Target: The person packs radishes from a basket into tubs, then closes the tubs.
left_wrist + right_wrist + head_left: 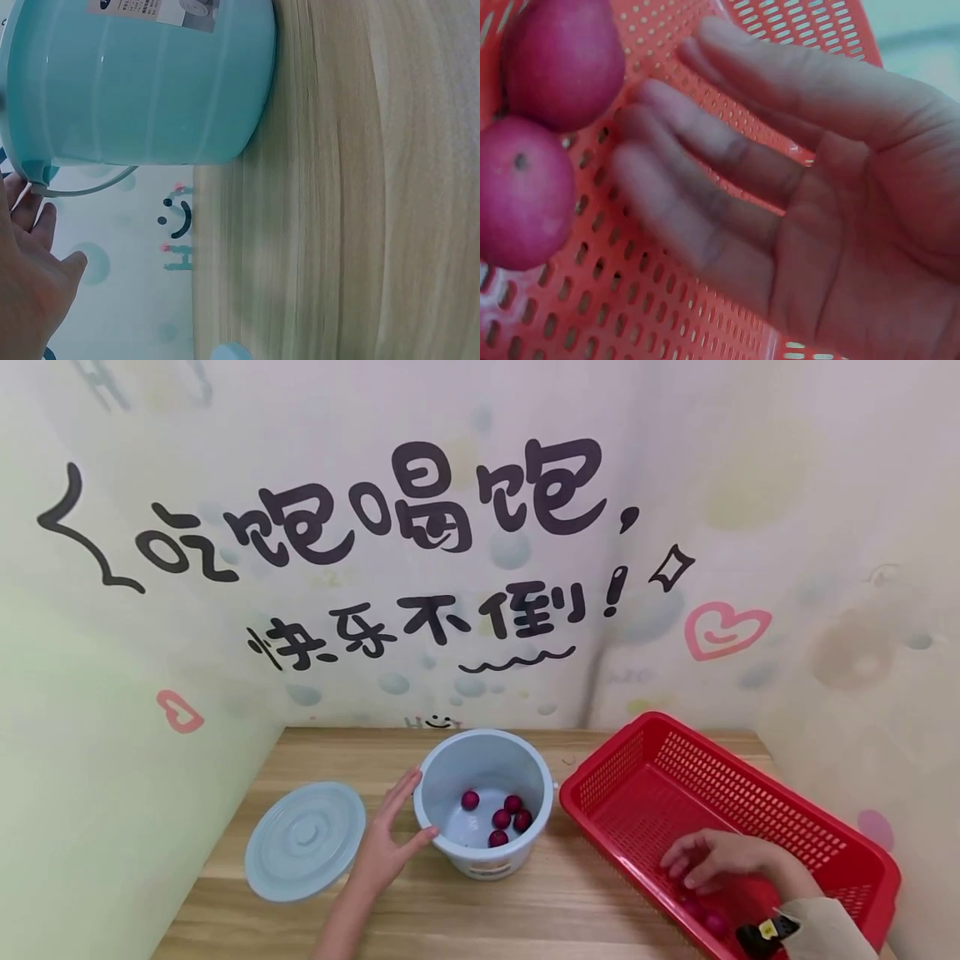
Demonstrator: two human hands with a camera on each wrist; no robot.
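A light blue bucket stands upright on the table with several round purple-red, plum-like fruits at its bottom. My left hand is at its left side, thumb and fingers extended at the rim. The left wrist view shows the fingers by the bucket's thin handle. My right hand hangs inside the red perforated basket, fingers slightly bent, nothing between them. In the right wrist view, two of the same fruits lie on the basket floor just beyond its fingertips.
A light blue round lid lies on the wooden table, left of my left hand. Behind the table rises a wall with black lettering. The basket stands at the right, near the side wall. A dark wrist strap is on my right wrist.
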